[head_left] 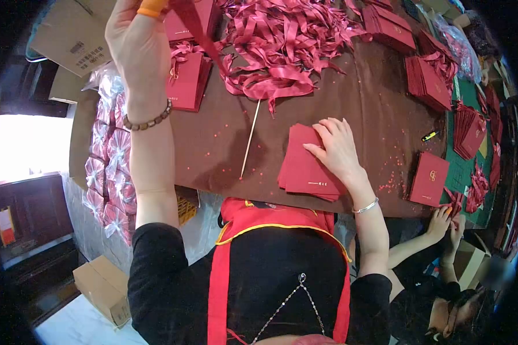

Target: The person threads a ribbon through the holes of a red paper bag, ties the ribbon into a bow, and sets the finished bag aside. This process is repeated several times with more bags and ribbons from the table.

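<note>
My left hand is raised at the top edge, an orange finger cot on one finger. It is closed on a dark red ribbon that hangs down towards the table; the fingertips are out of view. My right hand lies with fingers apart on a stack of flat red paper bags near the table's front edge. Between my hands, a thin pale stick lies on the brown cloth. Beyond it is a big heap of red ribbons.
More red bag stacks stand at the left and right. Bagged red bundles line the left side, near cardboard boxes. A yellow-black marker lies on the right. At the lower right, another person's hands handle red ribbon.
</note>
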{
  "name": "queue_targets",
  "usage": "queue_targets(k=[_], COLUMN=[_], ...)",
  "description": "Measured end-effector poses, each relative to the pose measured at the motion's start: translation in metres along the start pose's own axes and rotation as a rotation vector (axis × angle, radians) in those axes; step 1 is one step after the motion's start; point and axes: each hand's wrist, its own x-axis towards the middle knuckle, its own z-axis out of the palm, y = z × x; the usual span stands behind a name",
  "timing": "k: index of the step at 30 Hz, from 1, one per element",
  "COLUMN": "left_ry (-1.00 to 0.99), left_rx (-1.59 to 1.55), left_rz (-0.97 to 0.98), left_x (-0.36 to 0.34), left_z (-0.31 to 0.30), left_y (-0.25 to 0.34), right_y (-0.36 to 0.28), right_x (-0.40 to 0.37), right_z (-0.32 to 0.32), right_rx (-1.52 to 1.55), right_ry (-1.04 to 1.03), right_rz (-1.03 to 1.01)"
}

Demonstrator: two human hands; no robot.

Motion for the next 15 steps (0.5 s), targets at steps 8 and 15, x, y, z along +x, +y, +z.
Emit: queue_targets(k=[8, 15], left_ry=[-0.014, -0.28], left_rx=[0.203, 0.271], left_rz=[-0.403, -0.811], left_x=[-0.053, -0.141], left_z=[0.006, 0.042], left_y=[-0.028, -0.044], right_y=[-0.016, -0.035], right_x=[-0.012, -0.028], right_z=[-0.009, -0.007], right_rx=[0.028, 0.026], right_ry=[0.056, 0.076], right_rz=[0.051, 0.109])
